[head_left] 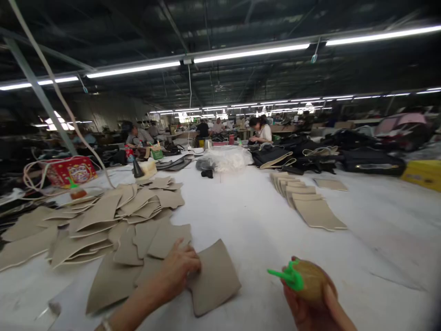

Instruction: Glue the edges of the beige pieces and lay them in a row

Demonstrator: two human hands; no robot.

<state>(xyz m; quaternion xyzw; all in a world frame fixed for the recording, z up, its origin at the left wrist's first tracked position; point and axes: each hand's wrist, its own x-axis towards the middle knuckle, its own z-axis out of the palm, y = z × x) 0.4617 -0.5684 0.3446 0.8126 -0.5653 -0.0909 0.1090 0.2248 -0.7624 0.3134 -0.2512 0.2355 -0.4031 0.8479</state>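
Note:
My left hand (179, 269) lies on a beige cut piece (215, 278) on the white table (241, 216), fingers curled at the piece's left edge and pressing it down. My right hand (310, 303) is wrapped around a small tan squeeze bottle (312, 280) with a green nozzle (285, 275) pointing left toward the piece. A loose heap of beige pieces (103, 220) spreads to the left of my left hand.
A neat overlapped row of beige pieces (306, 200) lies at the right middle. A red box (70, 171), another bottle (77, 192), a clear plastic bag (229, 158) and dark bags (310, 156) sit farther back. Other people work at distant tables.

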